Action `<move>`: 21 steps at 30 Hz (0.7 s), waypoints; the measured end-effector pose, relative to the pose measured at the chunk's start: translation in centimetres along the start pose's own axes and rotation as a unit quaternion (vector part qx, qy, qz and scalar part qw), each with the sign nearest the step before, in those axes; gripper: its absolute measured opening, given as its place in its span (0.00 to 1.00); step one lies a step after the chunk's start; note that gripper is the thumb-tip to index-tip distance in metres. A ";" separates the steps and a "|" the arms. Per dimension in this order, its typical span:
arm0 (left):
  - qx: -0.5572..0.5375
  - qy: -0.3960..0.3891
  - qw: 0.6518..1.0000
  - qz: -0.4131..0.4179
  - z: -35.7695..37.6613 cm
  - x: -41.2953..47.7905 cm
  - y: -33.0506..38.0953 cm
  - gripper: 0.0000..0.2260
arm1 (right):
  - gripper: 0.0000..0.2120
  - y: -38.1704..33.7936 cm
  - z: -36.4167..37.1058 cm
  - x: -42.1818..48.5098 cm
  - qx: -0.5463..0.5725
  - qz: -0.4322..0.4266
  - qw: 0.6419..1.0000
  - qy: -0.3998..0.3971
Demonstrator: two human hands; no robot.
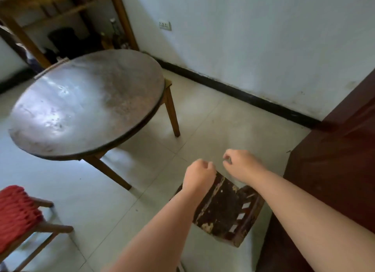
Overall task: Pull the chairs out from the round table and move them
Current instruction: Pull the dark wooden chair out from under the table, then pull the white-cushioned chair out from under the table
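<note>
At far left, a chair with a red woven seat [17,214] stands well apart from the round table [87,103], cut off by the frame edge so its back cannot be seen. The table top carries only a thin stick [51,67] at its far rim; a corner of what may be another seat [168,82] peeks out under the right edge, too little to be sure. Your left hand [199,175] is curled into a fist at the near edge of a dark, worn wooden chair [223,208], though its underside is hidden and you cannot tell whether it grips the wood. Your right hand [242,163] hovers just beyond, fingers loosely curled, holding nothing that shows. That worn chair sits on the tiled floor [213,119] near the dark wooden door [334,160], well clear of the table, so by this view two chairs are already out and at most one remains tucked in. Your forearms cover much of the worn chair, and its legs are out of sight
</note>
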State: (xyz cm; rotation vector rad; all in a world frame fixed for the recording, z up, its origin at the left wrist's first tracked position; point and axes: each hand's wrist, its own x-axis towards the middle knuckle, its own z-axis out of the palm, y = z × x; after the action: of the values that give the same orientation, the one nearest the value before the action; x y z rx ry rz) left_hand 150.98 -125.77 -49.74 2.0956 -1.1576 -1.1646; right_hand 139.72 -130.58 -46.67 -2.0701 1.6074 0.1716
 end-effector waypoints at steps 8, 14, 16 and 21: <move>-0.083 0.068 0.991 0.078 -17.5 -6.3 8.3 0.07 | 0.11 -12.6 -12.2 -5.0 0.086 -0.104 0.984 0.119; -0.132 0.139 0.976 0.104 -27.4 -6.9 9.6 0.08 | 0.10 -18.0 -17.4 -4.3 0.208 -0.097 0.961 0.155; -0.141 0.138 0.975 0.102 -29.9 -5.2 10.3 0.09 | 0.09 -19.9 -18.8 -2.7 0.243 -0.081 0.952 0.166; -0.154 0.150 0.964 0.157 -37.2 0.1 12.1 0.07 | 0.08 -26.2 -20.9 2.1 0.336 -0.059 0.907 0.247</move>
State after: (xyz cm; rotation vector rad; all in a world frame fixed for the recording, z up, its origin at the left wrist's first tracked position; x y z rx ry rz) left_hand 177.29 -132.14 -21.51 1.7046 -1.0408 -0.7892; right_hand 160.56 -137.67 -21.23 -1.7038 1.4951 -0.8958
